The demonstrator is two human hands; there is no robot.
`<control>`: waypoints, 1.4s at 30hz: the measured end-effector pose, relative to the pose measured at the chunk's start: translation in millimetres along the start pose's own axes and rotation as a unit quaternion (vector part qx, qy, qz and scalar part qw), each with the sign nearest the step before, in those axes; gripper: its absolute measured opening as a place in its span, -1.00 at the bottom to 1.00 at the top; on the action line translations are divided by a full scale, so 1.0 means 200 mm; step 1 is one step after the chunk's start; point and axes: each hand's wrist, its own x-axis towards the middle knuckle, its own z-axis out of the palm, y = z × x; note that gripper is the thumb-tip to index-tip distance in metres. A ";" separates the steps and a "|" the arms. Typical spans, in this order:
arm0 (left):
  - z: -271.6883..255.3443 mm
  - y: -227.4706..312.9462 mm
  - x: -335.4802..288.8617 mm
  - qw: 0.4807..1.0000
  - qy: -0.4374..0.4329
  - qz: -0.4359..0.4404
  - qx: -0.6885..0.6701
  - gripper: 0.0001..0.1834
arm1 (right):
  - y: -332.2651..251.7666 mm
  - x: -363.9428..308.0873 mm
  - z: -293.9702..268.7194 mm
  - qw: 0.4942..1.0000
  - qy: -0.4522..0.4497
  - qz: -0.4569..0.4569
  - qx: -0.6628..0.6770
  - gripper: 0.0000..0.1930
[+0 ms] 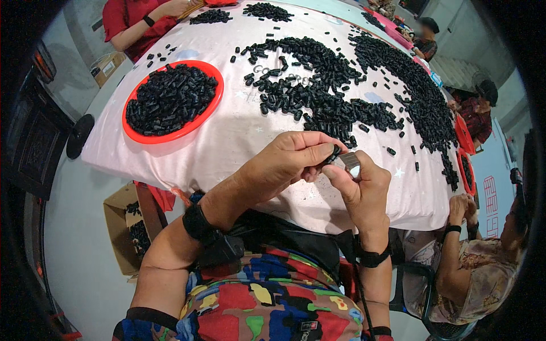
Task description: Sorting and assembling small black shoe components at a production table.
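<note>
My left hand (287, 162) pinches a small black cylindrical piece (334, 152) between thumb and fingers. My right hand (361, 187) holds a small shiny metal piece (349, 162) right against it. Both hands meet over the near edge of the table, covered with a white cloth (239, 131). A large heap of the same black pieces (335, 96) spreads across the cloth beyond my hands. A red round tray (172, 101) full of black pieces sits to the left.
A person in red sits at the far left end, another person (472, 267) sits at my right with hands together, others are at the far right. Red trays (463, 136) line the right edge. A cardboard box (128, 227) with black pieces stands on the floor.
</note>
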 end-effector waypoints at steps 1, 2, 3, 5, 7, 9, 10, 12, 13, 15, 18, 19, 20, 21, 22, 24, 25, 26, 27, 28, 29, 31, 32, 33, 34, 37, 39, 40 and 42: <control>0.00 0.01 0.00 1.000 0.001 0.000 0.001 -0.73 | 0.00 0.00 0.00 1.000 0.000 0.002 0.003 -0.61; 0.01 0.01 -0.01 1.000 0.002 -0.007 0.005 -0.73 | 0.01 0.00 0.00 1.000 0.000 0.001 0.004 -0.61; 0.02 0.01 -0.01 1.000 0.002 -0.015 0.009 -0.73 | 0.02 0.00 0.00 1.000 -0.008 -0.003 -0.016 -0.60; 0.02 0.01 0.00 1.000 0.001 -0.013 0.014 -0.73 | 0.03 0.00 0.00 0.999 -0.016 -0.007 -0.036 -0.58; 0.01 0.00 0.00 1.000 0.000 -0.011 0.019 -0.73 | 0.03 0.00 0.01 1.000 -0.006 -0.002 -0.009 -0.55; 0.01 -0.01 0.00 1.000 0.000 -0.015 0.026 -0.73 | 0.04 0.00 0.02 1.000 -0.008 -0.003 -0.009 -0.55; 0.01 -0.01 0.00 1.000 0.000 -0.015 0.026 -0.73 | 0.04 0.00 0.02 1.000 -0.011 -0.004 -0.009 -0.55; 0.00 0.00 0.00 1.000 -0.007 -0.015 0.022 -0.73 | 0.04 0.00 0.02 1.000 -0.010 -0.005 -0.013 -0.55; 0.00 0.00 0.00 1.000 -0.007 -0.015 0.022 -0.73 | 0.04 0.00 0.02 1.000 -0.010 -0.007 -0.016 -0.56; 0.01 0.00 0.00 1.000 -0.010 -0.015 0.019 -0.72 | 0.04 0.00 0.01 1.000 -0.013 -0.009 -0.024 -0.56; 0.00 -0.01 0.00 1.000 -0.010 -0.014 0.012 -0.72 | 0.03 0.00 0.01 0.999 -0.016 -0.009 -0.030 -0.57; 0.00 -0.01 0.00 1.000 -0.010 -0.014 0.011 -0.72 | 0.03 0.00 0.02 0.999 -0.016 -0.006 -0.027 -0.58; -0.01 -0.02 0.00 1.000 -0.008 -0.016 0.010 -0.72 | 0.03 0.00 0.02 0.999 -0.017 -0.006 -0.028 -0.58; -0.01 -0.02 0.01 1.000 -0.006 -0.018 0.010 -0.72 | 0.03 0.00 0.02 1.000 -0.013 -0.008 -0.025 -0.58; -0.01 -0.02 0.01 1.000 -0.007 -0.019 0.010 -0.72 | 0.04 0.00 0.02 1.000 -0.009 -0.011 -0.022 -0.59; -0.01 -0.03 0.01 1.000 -0.003 -0.018 0.006 -0.73 | 0.04 0.00 0.02 0.999 -0.008 -0.014 -0.029 -0.60; -0.01 -0.03 0.01 1.000 -0.002 -0.018 0.006 -0.73 | 0.04 0.00 0.02 0.999 -0.008 -0.017 -0.036 -0.61; -0.01 -0.04 0.01 1.000 -0.002 -0.017 0.004 -0.73 | 0.04 0.00 0.02 0.999 -0.008 -0.017 -0.036 -0.61; -0.01 -0.04 0.01 1.000 -0.001 -0.015 0.001 -0.74 | 0.04 0.00 0.02 0.999 -0.014 -0.012 -0.037 -0.61; -0.01 -0.04 0.01 1.000 -0.001 -0.015 0.001 -0.74 | 0.04 0.00 0.02 0.999 -0.020 -0.007 -0.038 -0.61; -0.01 -0.04 0.02 1.000 0.002 -0.014 -0.004 -0.74 | 0.03 0.00 0.02 0.999 -0.020 -0.008 -0.038 -0.61; -0.01 -0.04 0.02 1.000 0.004 -0.014 -0.009 -0.74 | 0.03 0.00 0.04 1.000 -0.006 -0.015 -0.020 -0.60; -0.01 -0.03 0.01 1.000 -0.001 -0.013 -0.012 -0.74 | 0.03 0.00 0.04 1.000 -0.006 -0.015 -0.021 -0.60; 0.00 -0.03 0.01 1.000 -0.005 -0.012 -0.015 -0.74 | 0.02 0.00 0.03 1.000 -0.002 -0.013 -0.013 -0.60; 0.00 -0.02 0.01 1.000 -0.005 -0.012 -0.015 -0.74 | 0.02 0.00 0.03 1.000 0.001 -0.010 -0.005 -0.59; 0.00 -0.02 0.00 1.000 0.000 -0.020 -0.022 -0.74 | 0.01 0.00 0.04 0.999 0.022 -0.011 0.022 -0.58; 0.00 -0.02 0.00 0.999 0.000 -0.025 -0.025 -0.74 | 0.03 0.00 0.03 1.000 0.008 -0.005 0.009 -0.57; 0.01 -0.02 0.00 0.999 0.000 -0.026 -0.025 -0.74 | 0.04 0.00 0.02 1.000 -0.007 0.001 -0.003 -0.57; 0.01 -0.01 0.00 1.000 0.000 -0.025 -0.013 -0.74 | 0.05 0.00 0.03 1.000 -0.002 -0.005 -0.011 -0.56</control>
